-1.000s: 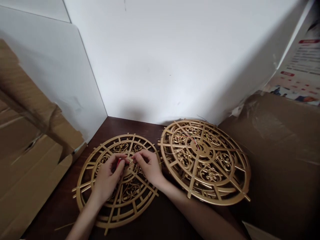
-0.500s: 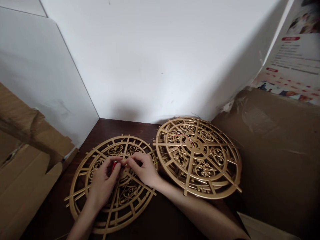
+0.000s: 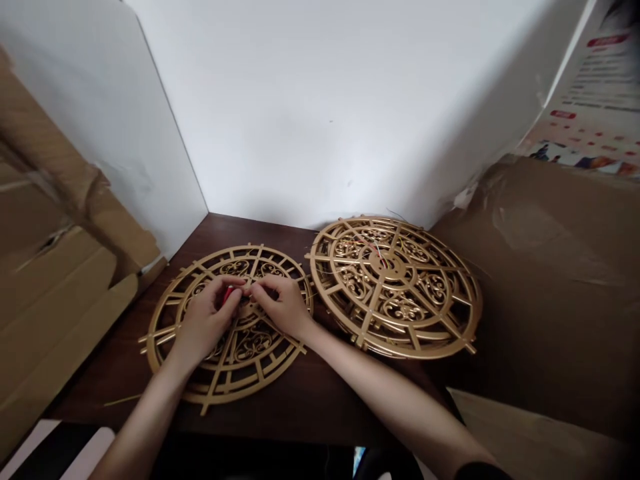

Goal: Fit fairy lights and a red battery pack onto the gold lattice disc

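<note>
A round gold openwork panel with scrollwork lies flat on the dark wooden table, and both hands are over its centre. In my left hand a small red object shows between thumb and curled fingers; its kind cannot be made out. Thumb and fingertips of my right hand are pinched close together, almost touching the left fingertips. Whatever lies between the right fingertips is too small and hidden to name. To the right, a stack of similar gold panels has thin red, white and yellow wires at its hub.
Cardboard stands along the left side, and a large brown box is at the right. A white wall rises behind the dark table. One thin yellow wire lies near the front left edge.
The view has tilted down, so the panels and hands sit higher and the table's front edge shows. Both hands keep nearly the same pinched pose over the panel's centre.
</note>
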Tool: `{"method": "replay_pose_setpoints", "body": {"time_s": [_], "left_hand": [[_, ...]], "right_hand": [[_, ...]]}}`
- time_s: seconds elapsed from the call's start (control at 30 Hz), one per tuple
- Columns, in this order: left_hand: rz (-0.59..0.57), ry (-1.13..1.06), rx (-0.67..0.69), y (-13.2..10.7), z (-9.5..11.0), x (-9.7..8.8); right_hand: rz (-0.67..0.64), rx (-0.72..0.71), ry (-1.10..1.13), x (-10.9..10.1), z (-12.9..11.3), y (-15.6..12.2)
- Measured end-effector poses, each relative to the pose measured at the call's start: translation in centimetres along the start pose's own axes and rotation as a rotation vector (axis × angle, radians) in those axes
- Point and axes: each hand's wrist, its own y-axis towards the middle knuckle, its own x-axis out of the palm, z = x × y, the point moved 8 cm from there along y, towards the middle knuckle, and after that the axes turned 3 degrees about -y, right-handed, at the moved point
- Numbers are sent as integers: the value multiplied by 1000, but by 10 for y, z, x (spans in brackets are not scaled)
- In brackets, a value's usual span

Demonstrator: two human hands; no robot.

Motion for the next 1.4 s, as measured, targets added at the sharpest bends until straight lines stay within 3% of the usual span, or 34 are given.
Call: {"method": "replay_pose_setpoints", "body": {"time_s": [0.33,0.53,0.63,0.83,1.0,1.1,1.27,1.4], "left_hand": [[-2,1,42,-5,1,5],[-26,59,141,-6,12,6],[-28,155,211,-7,16,6],[65,243,292,-9,14,-4],[183,372,366,-12,23,-12],[141,450,353,-10,24,-10],[-43,497,271,-2,16,-4],[-109,504,260,2,13,-1]], "right_hand": [[6,-7,66,-1,5,-2],[127,154,253,-9,22,0],[187,169,321,-14,23,0],[226,129,264,-19,19,-3],[134,53,143,-12,11,-4],[90,33,146,-7,10,-5],[-1,145,329,2,16,-6],[2,132,386,1,14,-5]]}}
